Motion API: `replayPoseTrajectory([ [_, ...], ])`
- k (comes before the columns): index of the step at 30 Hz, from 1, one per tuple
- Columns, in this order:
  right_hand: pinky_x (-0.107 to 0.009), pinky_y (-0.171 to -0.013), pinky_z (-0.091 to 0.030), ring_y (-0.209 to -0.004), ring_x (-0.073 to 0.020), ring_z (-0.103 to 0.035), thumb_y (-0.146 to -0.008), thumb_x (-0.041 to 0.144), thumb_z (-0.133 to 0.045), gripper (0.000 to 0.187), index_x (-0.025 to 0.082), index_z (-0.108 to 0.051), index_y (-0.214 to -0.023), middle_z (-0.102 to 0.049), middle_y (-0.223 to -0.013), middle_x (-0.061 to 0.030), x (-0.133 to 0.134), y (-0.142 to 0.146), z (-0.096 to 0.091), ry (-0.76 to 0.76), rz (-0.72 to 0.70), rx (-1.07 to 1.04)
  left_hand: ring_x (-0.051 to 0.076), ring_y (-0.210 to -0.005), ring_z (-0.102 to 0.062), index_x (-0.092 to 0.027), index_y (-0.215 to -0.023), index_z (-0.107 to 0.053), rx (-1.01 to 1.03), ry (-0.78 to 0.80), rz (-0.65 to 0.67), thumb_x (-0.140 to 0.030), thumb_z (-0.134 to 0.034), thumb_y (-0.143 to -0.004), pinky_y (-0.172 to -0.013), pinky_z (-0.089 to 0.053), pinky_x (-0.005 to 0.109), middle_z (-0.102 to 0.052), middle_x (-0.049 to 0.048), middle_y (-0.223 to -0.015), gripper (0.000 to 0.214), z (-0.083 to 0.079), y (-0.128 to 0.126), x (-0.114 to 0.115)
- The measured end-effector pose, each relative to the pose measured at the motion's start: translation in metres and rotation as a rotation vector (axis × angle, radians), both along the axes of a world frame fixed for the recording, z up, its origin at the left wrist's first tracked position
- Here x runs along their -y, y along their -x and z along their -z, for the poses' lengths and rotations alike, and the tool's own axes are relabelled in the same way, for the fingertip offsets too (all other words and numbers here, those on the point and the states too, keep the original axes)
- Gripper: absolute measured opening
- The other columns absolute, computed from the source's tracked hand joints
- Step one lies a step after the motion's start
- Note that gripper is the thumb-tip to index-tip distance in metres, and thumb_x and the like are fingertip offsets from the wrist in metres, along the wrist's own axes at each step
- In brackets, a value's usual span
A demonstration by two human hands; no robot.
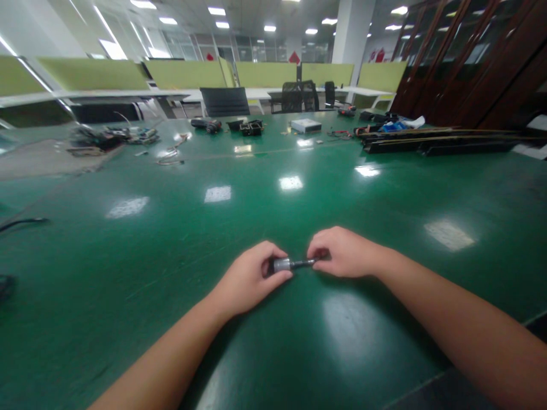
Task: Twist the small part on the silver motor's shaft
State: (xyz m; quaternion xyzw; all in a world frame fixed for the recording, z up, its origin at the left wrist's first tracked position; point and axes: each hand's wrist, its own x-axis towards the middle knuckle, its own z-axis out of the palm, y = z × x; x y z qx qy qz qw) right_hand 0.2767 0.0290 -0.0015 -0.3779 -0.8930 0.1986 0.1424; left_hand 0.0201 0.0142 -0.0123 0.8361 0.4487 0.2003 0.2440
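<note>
A small silver cylinder with a thin dark shaft (282, 264) lies crosswise between my hands, close to the table surface; its exact kind is unclear. My left hand (252, 276) is closed round the thick silver body, thumb in front and fingers behind, hiding its left end. At the other end, my right hand (342, 252) pinches the tip of the thin shaft between thumb and fingers. The shaft points right, and its tip is partly covered by the fingertips.
The green table (171, 239) reflects ceiling lights. Toward its far side are tangled electronic parts (115, 136), a silver box (306, 125), black parts (250, 127) and long dark strips (427, 142). A black cable (25, 223) enters at left.
</note>
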Motion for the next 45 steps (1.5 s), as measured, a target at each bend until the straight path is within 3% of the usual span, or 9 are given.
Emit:
replayPoseTrajectory([
  [9, -0.026, -0.067, -0.046, -0.072, -0.0147, -0.063, -0.078, 0.017, -0.071, 0.011, 0.019, -0.076, -0.087, -0.071, -0.079, -0.0019, -0.005, -0.016, -0.008, 0.112, 0.036, 0.078, 0.016, -0.069, -0.056, -0.022, -0.102, -0.067, -0.006, -0.003, 0.006, -0.040, -0.070, -0.087, -0.063, -0.041, 0.028, -0.061, -0.0010, -0.079, 0.024, 0.002, 0.003, 0.001],
  [22, -0.024, -0.065, -0.048, -0.071, -0.0140, -0.064, -0.080, 0.023, -0.074, 0.016, 0.016, -0.076, -0.094, -0.072, -0.082, -0.0029, -0.010, -0.012, -0.001, 0.320, 0.039, -0.073, 0.017, -0.069, -0.056, -0.022, -0.102, -0.067, 0.001, 0.002, 0.001, -0.040, -0.071, -0.086, -0.064, -0.041, 0.028, -0.060, -0.0012, -0.078, 0.024, 0.002, 0.003, 0.002],
  [30, -0.025, -0.072, -0.044, -0.080, -0.0149, -0.063, -0.086, 0.022, -0.072, 0.013, 0.017, -0.077, -0.096, -0.072, -0.088, -0.0040, 0.000, 0.022, 0.015, 0.045, -0.021, -0.176, 0.017, -0.068, -0.055, -0.022, -0.101, -0.068, -0.010, -0.035, 0.015, -0.040, -0.070, -0.086, -0.062, -0.039, 0.028, -0.060, -0.0009, -0.078, 0.024, 0.003, -0.003, 0.000],
  [37, -0.024, -0.069, -0.042, -0.077, -0.0139, -0.060, -0.082, 0.017, -0.072, 0.013, 0.016, -0.075, -0.095, -0.070, -0.085, -0.0029, 0.000, 0.023, 0.018, -0.024, -0.031, -0.166, 0.017, -0.072, -0.058, -0.023, -0.104, -0.068, -0.049, -0.075, 0.029, -0.033, -0.073, -0.082, -0.066, -0.042, 0.028, -0.065, -0.0001, -0.087, 0.025, 0.002, -0.006, -0.002],
  [45, -0.026, -0.073, -0.043, -0.080, -0.0153, -0.061, -0.085, 0.019, -0.070, 0.013, 0.017, -0.076, -0.097, -0.070, -0.088, -0.0034, 0.001, 0.023, 0.015, -0.044, -0.036, -0.132, 0.017, -0.071, -0.059, -0.022, -0.104, -0.069, -0.054, -0.070, 0.038, -0.041, -0.073, -0.083, -0.064, -0.041, 0.028, -0.066, 0.0007, -0.086, 0.028, 0.001, -0.005, -0.002],
])
